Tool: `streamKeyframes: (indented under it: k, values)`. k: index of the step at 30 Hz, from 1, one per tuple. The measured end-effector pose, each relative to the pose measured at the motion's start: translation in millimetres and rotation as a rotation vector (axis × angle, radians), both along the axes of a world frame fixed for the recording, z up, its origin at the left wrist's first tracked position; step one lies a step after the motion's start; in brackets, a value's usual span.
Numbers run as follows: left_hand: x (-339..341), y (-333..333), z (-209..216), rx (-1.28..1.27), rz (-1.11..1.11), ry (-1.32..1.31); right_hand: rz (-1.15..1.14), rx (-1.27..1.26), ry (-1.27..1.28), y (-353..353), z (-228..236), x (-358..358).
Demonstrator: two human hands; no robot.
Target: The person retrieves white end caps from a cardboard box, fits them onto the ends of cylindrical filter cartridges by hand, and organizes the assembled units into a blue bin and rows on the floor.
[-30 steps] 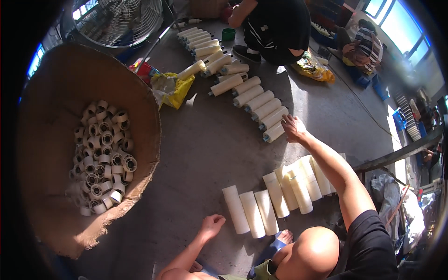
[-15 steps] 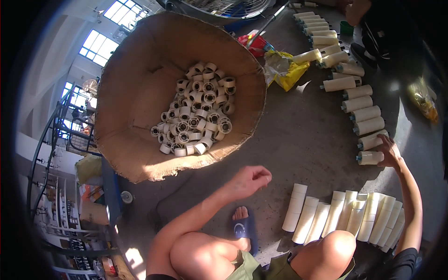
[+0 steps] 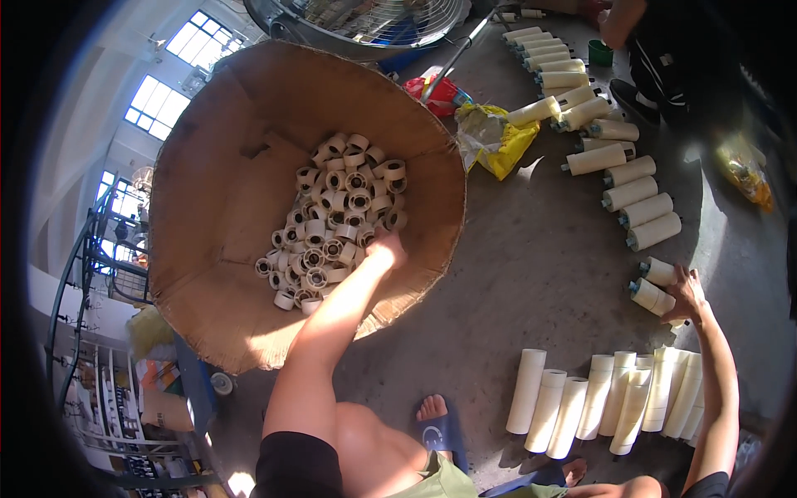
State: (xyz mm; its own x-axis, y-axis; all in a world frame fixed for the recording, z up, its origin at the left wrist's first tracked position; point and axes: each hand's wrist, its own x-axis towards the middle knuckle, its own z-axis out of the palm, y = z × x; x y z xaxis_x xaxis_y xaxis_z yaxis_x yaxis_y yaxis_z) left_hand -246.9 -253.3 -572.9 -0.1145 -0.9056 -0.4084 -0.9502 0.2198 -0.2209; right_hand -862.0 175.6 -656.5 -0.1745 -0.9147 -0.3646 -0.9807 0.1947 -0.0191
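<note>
My left hand point(image 3: 388, 248) reaches into a large brown cardboard box point(image 3: 199, 241), at the near right edge of a pile of short white plastic rings point(image 3: 334, 199). Its fingertips are hidden among the rings, so their grip does not show. Over on the right, my right hand point(image 3: 686, 292) is closed around the end of a cream roller point(image 3: 651, 296) with a bluish tip, lying on the floor. Another short cream roller point(image 3: 658, 270) lies against its fingers. Beyond them a curving row of similar rollers point(image 3: 628, 193) runs away from me.
Several cream tubes point(image 3: 567, 415) stand in a group near my knees. A yellow plastic bag point(image 3: 508, 152) and a red bag point(image 3: 440, 95) lie past the box, with a big fan point(image 3: 365, 21) behind. Another person's dark shoe point(image 3: 635, 101) is at the far right, near a green cup point(image 3: 599, 53).
My left hand has moved from above the floor forward and left into the box. My right hand has shifted nearer, and the two closest rollers now lie apart from the row, tilted.
</note>
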Motion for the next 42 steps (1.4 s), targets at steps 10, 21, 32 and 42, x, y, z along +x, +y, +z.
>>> streamKeyframes:
  k: [10, 21, 32, 42]
  values:
    - [2, -22, 9, 0.096, 0.184, 0.213, -0.161, -0.035, 0.126, 10, -15, 28]
    - [48, 3, 61, 0.561, 0.191, 0.694, -0.027, -0.221, 0.021, -8, -1, 71]
    - [33, 29, 47, 0.522, 0.357, 0.843, 0.025, -0.399, -0.121, -20, 73, 134]
    - [26, 40, -4, 0.047, 0.369, 0.826, 0.15, -0.484, -0.143, -20, 100, 179]
